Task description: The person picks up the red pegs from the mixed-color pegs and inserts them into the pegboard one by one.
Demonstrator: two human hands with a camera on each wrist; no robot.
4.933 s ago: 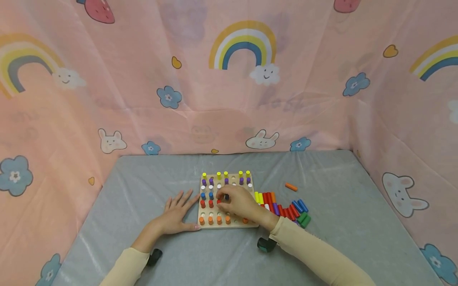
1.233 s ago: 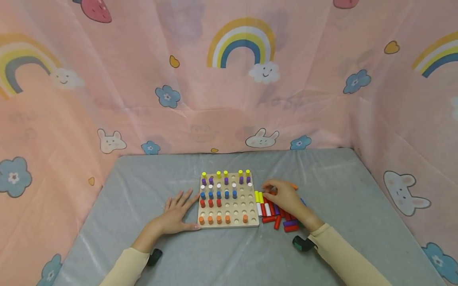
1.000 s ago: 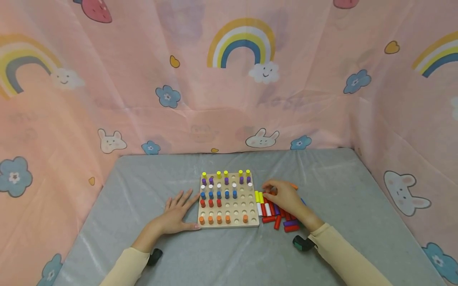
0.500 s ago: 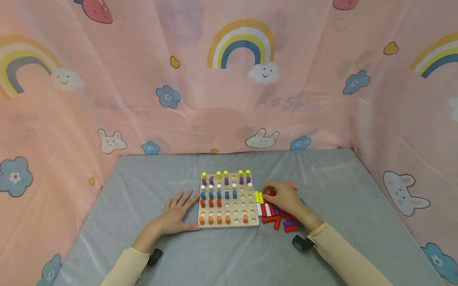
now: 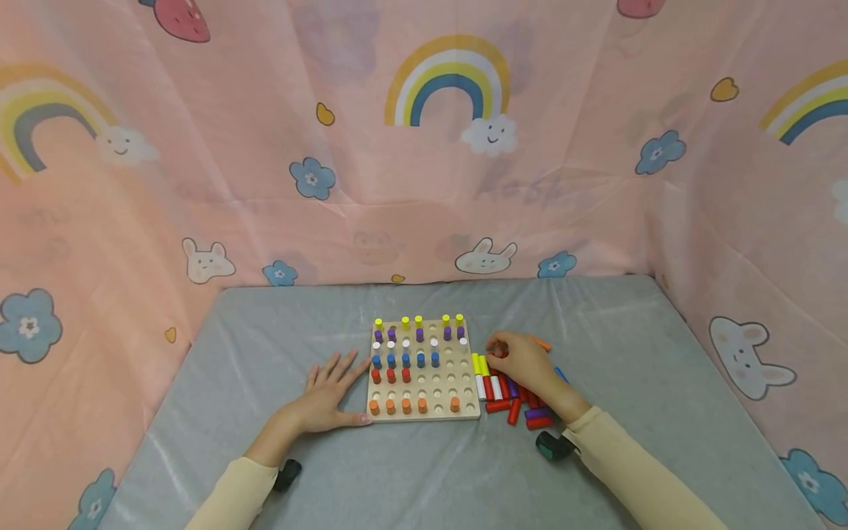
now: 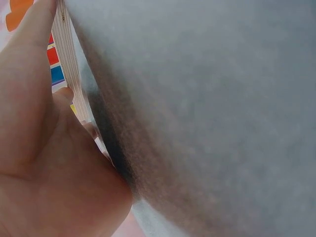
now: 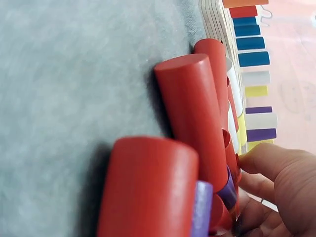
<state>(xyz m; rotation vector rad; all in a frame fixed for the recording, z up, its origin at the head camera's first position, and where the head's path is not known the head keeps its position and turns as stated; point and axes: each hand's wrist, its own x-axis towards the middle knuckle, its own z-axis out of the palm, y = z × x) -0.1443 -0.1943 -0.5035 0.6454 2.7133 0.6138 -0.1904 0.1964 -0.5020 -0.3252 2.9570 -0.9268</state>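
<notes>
A square wooden pegboard [image 5: 428, 386] lies on the table, with yellow, purple, white, blue, red and orange pegs standing in rows. My left hand [image 5: 324, 401] rests flat at its left side, fingers spread, fingertip and thumb at the edge; the left wrist view shows the palm [image 6: 59, 192] alongside the board's side. Over the heap of loose pegs to the right, my right hand [image 5: 526, 362] has its thumb and fingers curled around a red peg, mostly hidden by the fingers. In the right wrist view the thumb [image 7: 256, 160] is beside the heap's far end.
Loose red pegs [image 7: 190, 113], a purple peg [image 5: 537, 414], white pegs [image 5: 481, 388] and yellow pegs [image 5: 480, 364] lie close against the board's right edge. An orange peg [image 5: 541, 344] lies behind my right hand. The grey tabletop [image 5: 397, 478] meets a pink patterned curtain [image 5: 411, 213].
My right hand has moved from above the board to the heap on the right; five blue pegs now show in their row. Its fingers shift slightly there. My left hand stays put.
</notes>
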